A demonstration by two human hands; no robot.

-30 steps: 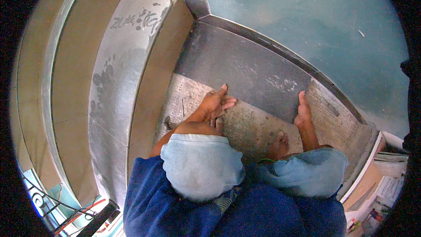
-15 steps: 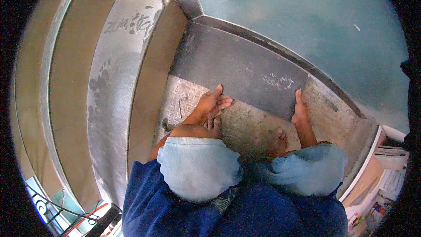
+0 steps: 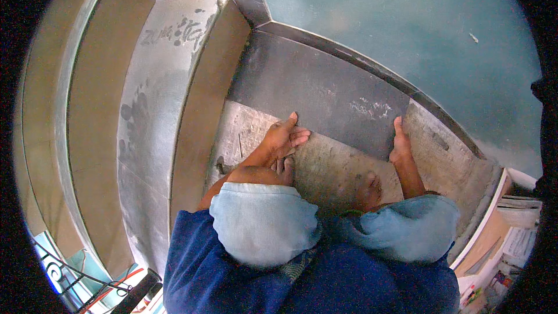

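A large dark grey floor tile [image 3: 314,87] lies on the stair landing against the wall. My left hand [image 3: 287,135] is at its near edge, thumb at the tile's surface and the other fingers bent along the edge. At the tile's right end, my right hand [image 3: 401,144] holds the side edge with a digit stretched along it; its other fingers are mostly hidden. Pale chalky marks show on the tile near that end. Between my knees and the tile is rough bare cement [image 3: 331,157], with my feet on it. A thin nail-like piece [image 3: 239,145] lies left of my left hand.
Tiled steps [image 3: 157,81] rise on the left, with wet-looking marks on one tread. A dark skirting strip [image 3: 343,55] runs along the foot of the greenish wall [image 3: 401,17]. Stacked sheets and boards [image 3: 517,215] stand at the lower right beyond a white edge.
The whole view has shifted very slightly. Both hands stay at the same edges of the tile, and the tile shows no clear movement.
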